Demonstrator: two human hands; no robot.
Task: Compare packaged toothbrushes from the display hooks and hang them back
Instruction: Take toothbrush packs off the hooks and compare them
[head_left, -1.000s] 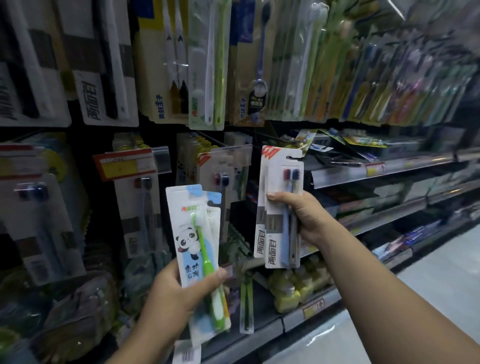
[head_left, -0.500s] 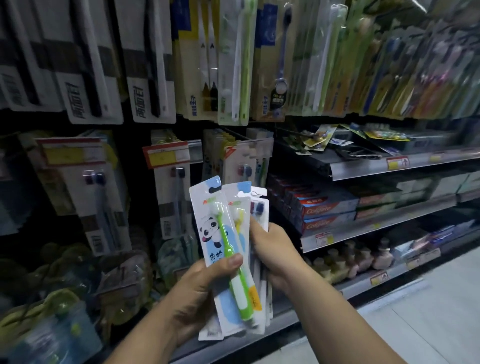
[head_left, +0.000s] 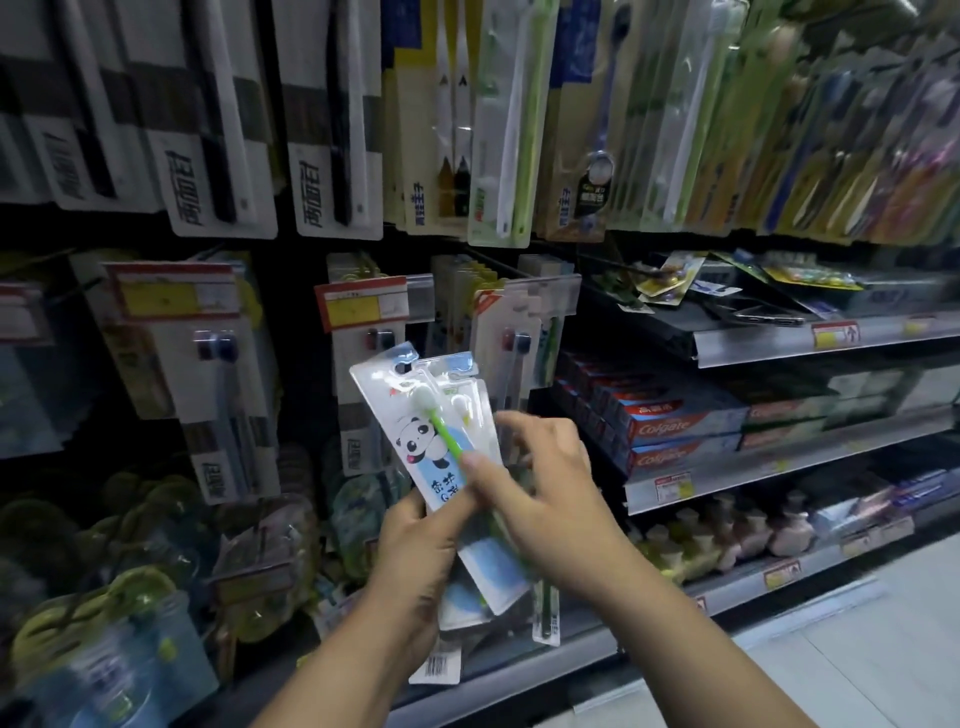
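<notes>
My left hand grips the lower part of a fan of packaged toothbrushes. The front one is a panda pack with a green brush; behind it sits a second pack with a yellow brush. My right hand lies across the packs from the right, its thumb on the panda pack's face and its fingers curled round the right edge. The white two-brush pack from before is hidden behind the hands, if it is there. More white packs hang on display hooks behind.
Rows of carded toothbrushes hang above. Price tags front the hooks. Colgate boxes fill a shelf at right, small bottles the shelf below. Bagged goods crowd the lower left. Pale floor lies at the lower right.
My right hand brought its white two-brush pack left and down to the packs in my left hand. Both hands now hold the fan together; the view shifted right.
</notes>
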